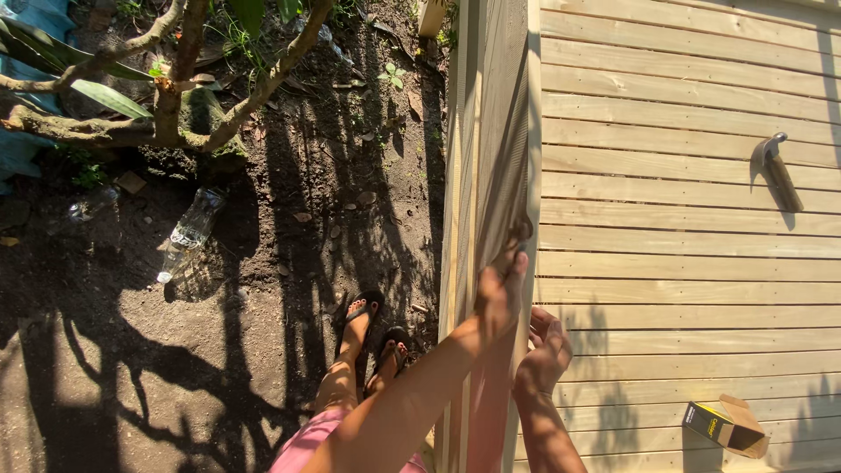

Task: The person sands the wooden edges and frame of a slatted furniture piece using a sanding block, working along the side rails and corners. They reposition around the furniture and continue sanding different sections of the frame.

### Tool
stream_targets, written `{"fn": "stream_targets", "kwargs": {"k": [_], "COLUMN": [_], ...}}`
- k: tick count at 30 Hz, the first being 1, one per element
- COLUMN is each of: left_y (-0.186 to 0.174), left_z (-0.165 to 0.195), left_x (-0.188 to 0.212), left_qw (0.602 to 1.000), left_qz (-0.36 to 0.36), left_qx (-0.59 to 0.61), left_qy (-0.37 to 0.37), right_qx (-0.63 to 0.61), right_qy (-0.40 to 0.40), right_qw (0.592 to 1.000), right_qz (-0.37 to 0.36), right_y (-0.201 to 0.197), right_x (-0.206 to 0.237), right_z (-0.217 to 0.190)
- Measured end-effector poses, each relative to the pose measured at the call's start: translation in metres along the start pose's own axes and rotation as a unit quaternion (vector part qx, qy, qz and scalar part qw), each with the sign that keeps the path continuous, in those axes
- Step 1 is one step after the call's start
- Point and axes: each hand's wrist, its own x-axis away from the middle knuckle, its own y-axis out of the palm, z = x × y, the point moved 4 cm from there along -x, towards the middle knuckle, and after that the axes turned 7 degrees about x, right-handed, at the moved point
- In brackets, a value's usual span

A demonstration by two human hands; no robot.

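I look down along the edge of a pale wooden deck (666, 228). An upright wooden board (495, 131) runs along that edge. My left hand (501, 285) presses flat against the board's outer face, fingers stretched up. On the deck side, my right hand (543, 350) curls at the board's inner edge with fingers bent; whether it pinches anything is too small to tell. My feet in black flip-flops (372, 337) stand on the dirt below.
A hammer (778, 171) lies on the deck planks at the far right. A small open cardboard box (727, 425) sits near the lower right. On the bare soil lie a clear plastic bottle (188, 232) and tree branches (175, 88) at the upper left.
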Motion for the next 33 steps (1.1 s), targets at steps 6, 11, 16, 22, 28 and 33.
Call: {"fn": "stream_targets", "kwargs": {"k": [6,11,16,22,28,33], "left_y": [0.001,0.016,0.009,0.006,0.017,0.012], "left_z": [-0.016,0.002,0.015,0.013,0.049,0.042], "left_x": [0.097,-0.070,-0.048,0.056,-0.115,-0.076], "left_qw": [0.999,0.999,0.996,0.998,0.991,0.998], "left_qz": [-0.022,0.001,0.023,-0.043,-0.014,-0.038], "left_qx": [-0.026,0.003,0.033,0.002,0.033,0.039], "left_qy": [0.038,-0.047,-0.080,0.036,0.130,-0.043], "right_qx": [-0.023,0.026,0.000,0.043,0.051,0.039], "right_qy": [0.057,0.103,0.204,0.125,0.133,0.155], "right_qw": [0.998,0.994,0.979,0.991,0.986,0.984], "right_qz": [-0.011,-0.030,-0.002,-0.030,-0.092,-0.077], "right_y": [-0.018,-0.013,0.010,0.051,0.093,0.100], "right_x": [-0.007,-0.025,-0.081,-0.126,-0.140,-0.165], "right_z": [0.024,0.022,-0.033,-0.118,-0.122,-0.092]}}
